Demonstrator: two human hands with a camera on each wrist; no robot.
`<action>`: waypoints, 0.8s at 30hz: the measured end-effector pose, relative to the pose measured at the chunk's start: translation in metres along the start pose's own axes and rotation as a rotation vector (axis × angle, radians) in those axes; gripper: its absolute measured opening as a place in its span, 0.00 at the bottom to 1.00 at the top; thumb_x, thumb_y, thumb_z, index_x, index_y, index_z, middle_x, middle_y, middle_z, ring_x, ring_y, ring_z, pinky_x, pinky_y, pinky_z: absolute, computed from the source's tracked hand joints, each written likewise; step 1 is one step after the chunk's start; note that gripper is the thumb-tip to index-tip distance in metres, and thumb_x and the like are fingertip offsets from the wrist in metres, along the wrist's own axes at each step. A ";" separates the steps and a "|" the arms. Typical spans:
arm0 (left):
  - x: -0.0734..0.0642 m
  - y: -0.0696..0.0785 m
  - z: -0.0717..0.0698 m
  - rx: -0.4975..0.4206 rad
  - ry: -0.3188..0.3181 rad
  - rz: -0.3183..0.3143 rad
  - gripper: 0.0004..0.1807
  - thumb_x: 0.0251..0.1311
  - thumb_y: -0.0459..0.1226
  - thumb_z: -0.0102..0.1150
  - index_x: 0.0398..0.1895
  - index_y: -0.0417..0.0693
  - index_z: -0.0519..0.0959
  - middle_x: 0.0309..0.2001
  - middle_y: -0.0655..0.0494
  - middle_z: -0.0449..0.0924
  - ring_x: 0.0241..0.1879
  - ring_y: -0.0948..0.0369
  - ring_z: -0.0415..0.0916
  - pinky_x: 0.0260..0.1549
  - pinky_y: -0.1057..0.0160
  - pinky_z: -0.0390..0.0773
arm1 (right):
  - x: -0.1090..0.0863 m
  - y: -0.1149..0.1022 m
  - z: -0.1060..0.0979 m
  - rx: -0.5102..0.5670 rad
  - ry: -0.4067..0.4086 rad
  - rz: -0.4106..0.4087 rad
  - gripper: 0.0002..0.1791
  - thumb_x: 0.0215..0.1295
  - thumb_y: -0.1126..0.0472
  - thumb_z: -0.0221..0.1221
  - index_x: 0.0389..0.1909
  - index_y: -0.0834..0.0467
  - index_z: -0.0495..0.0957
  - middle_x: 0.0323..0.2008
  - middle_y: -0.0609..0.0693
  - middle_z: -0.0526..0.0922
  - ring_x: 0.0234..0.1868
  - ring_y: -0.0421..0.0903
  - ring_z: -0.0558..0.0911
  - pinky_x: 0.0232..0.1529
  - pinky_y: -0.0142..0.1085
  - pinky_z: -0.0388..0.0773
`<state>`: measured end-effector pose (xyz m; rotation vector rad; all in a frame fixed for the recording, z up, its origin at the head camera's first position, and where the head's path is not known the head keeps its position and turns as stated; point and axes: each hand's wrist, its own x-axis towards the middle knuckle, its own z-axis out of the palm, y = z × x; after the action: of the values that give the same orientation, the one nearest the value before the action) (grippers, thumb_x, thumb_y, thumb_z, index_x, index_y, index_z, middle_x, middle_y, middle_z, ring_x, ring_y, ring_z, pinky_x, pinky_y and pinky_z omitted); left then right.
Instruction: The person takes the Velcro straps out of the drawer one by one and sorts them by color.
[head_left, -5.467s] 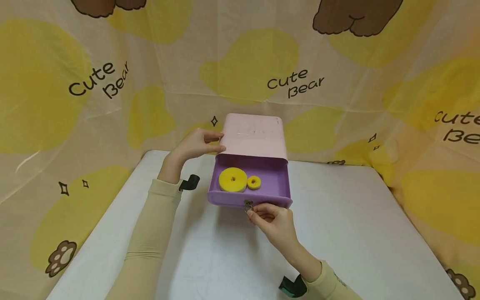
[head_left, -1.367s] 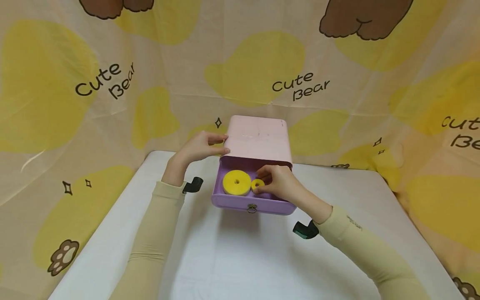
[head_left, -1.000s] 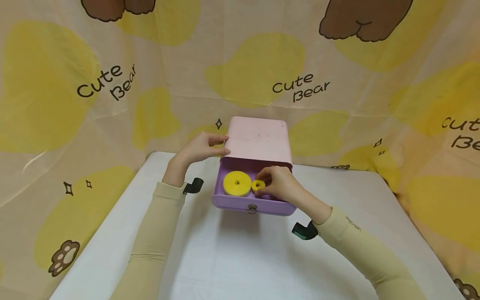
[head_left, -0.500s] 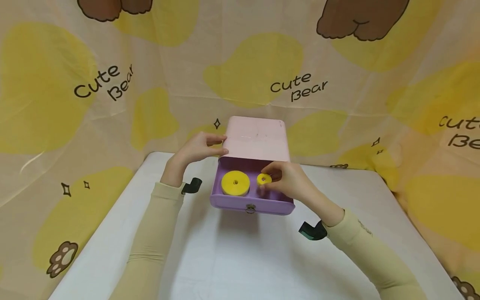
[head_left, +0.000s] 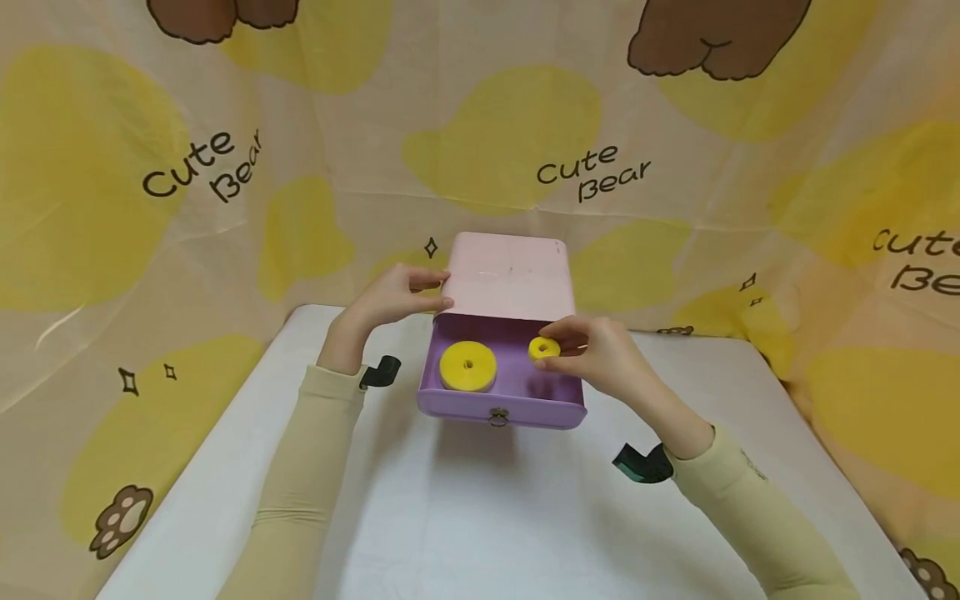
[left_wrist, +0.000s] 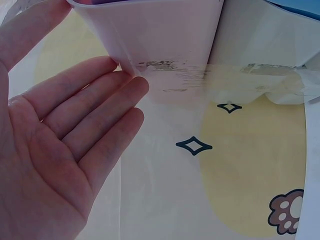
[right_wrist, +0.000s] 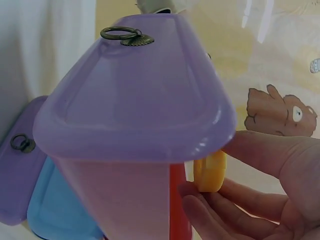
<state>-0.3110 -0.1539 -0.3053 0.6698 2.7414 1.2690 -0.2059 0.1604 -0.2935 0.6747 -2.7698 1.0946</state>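
Note:
A pale pink box (head_left: 510, 271) stands at the middle of the table with its purple drawer (head_left: 457, 402) pulled out toward me. Inside the drawer, on the left, lies a large yellow roll (head_left: 453, 373) with a small centre hole. My right hand (head_left: 611, 358) pinches a small yellow roll (head_left: 553, 348) between thumb and fingers, above the right part of the drawer. In the right wrist view, that roll (right_wrist: 212, 172) is partly behind the drawer front (right_wrist: 140, 90). My left hand (head_left: 386, 298) touches the box's left side; its fingers (left_wrist: 107, 112) are straight in the left wrist view.
A brass ring pull (head_left: 498, 418) hangs on the drawer front. The right wrist view shows another purple drawer front (right_wrist: 22, 165) and a blue one (right_wrist: 65, 205) beside it. A white table (head_left: 480, 517) lies below; a yellow patterned cloth (head_left: 360, 108) hangs behind.
My right hand let go of the ring pull, reached into the drawer, took the small yellow roll from beside the large one, and moved it right and up. My left hand stays at the box.

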 end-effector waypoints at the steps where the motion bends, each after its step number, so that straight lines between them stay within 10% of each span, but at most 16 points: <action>1: 0.000 0.000 0.000 0.001 0.001 -0.001 0.39 0.49 0.55 0.68 0.63 0.50 0.72 0.61 0.52 0.75 0.62 0.55 0.71 0.59 0.53 0.72 | -0.001 0.001 -0.001 0.002 0.006 0.001 0.21 0.48 0.57 0.72 0.45 0.56 0.83 0.38 0.48 0.85 0.37 0.42 0.84 0.40 0.33 0.83; 24: 0.002 -0.003 0.001 -0.019 0.002 -0.008 0.39 0.47 0.57 0.68 0.63 0.51 0.73 0.60 0.54 0.75 0.63 0.54 0.70 0.59 0.53 0.72 | -0.019 0.036 -0.024 -0.016 0.119 0.143 0.25 0.49 0.48 0.71 0.47 0.55 0.82 0.41 0.52 0.86 0.39 0.47 0.85 0.39 0.38 0.83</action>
<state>-0.3134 -0.1545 -0.3079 0.6551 2.7270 1.2930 -0.2059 0.2069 -0.3034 0.4010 -2.7560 1.0974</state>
